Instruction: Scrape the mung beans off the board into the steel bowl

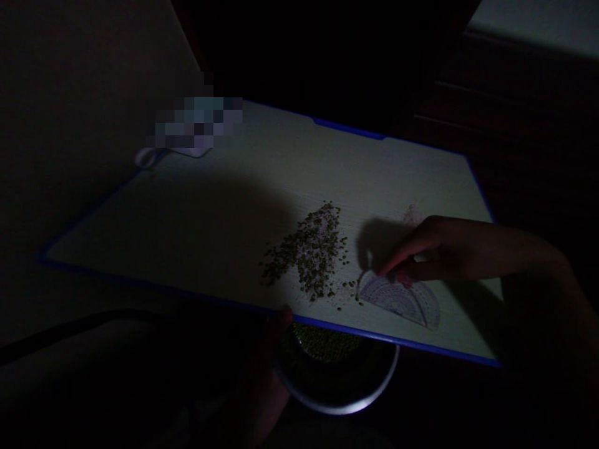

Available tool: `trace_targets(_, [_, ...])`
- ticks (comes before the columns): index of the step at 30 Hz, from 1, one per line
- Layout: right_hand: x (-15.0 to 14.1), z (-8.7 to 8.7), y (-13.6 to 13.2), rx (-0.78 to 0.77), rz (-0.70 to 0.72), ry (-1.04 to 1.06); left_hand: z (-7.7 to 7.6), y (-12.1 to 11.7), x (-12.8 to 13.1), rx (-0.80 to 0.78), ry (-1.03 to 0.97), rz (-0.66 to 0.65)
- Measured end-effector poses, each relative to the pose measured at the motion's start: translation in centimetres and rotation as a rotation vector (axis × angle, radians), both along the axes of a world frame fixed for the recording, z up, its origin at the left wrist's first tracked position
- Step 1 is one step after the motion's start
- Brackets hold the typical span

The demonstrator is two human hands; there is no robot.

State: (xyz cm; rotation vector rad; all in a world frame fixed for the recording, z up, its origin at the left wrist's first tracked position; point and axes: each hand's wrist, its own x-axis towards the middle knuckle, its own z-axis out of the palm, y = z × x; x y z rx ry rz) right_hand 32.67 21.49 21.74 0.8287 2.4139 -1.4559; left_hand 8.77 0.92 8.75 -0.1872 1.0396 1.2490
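On a pale board (224, 249) with a blue edge lies a spread heap of small green beans (318, 249), mixed with whitish grains. My right hand (435, 252) pinches a clear half-round protractor (397, 299) by its straight side, flat on the board to the right of the beans. Beneath the board's front edge is a metal bowl (346, 408) with more green beans (327, 343) in it. My left hand (274, 368) grips the bowl's left side, thumb up at the board's front edge; its other fingers are lost in the dark.
At the board's far left corner stands a pale, blurred-out item (191, 149) with a loop strap (146, 157). A faint scatter of fine grains (412, 213) lies beyond my right hand. A dark strap or cord (93, 321) crosses the lower left. The surroundings are very dim.
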Motion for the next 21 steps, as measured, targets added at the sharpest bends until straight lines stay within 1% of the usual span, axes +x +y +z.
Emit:
trace_targets(3, [0.1, 0.0, 0.1, -0.009, -0.016, -0.010, 0.3, 0.0, 0.0, 0.016, 0.000, -0.022])
trace_targets(7, [0.2, 0.2, 0.2, -0.021, -0.054, -0.034, 0.7, 0.2, 0.1, -0.023, 0.024, -0.019])
trace_targets(10, [0.2, 0.2, 0.1, -0.016, -0.024, -0.011, 0.9, 0.3, 0.2, -0.038, 0.050, -0.009])
trace_targets(13, [0.0, 0.0, 0.0, -0.002, 0.003, 0.000, 0.9, 0.4, 0.3, -0.027, 0.013, -0.028])
trace_targets(17, [-0.3, 0.0, -0.1, 0.005, 0.013, -0.020, 1.1, 0.4, 0.3, -0.057, -0.015, 0.040])
trace_targets(21, [-0.2, 0.0, -0.2, -0.009, 0.021, -0.013, 1.5, 0.3, 0.2, 0.009, -0.058, -0.001])
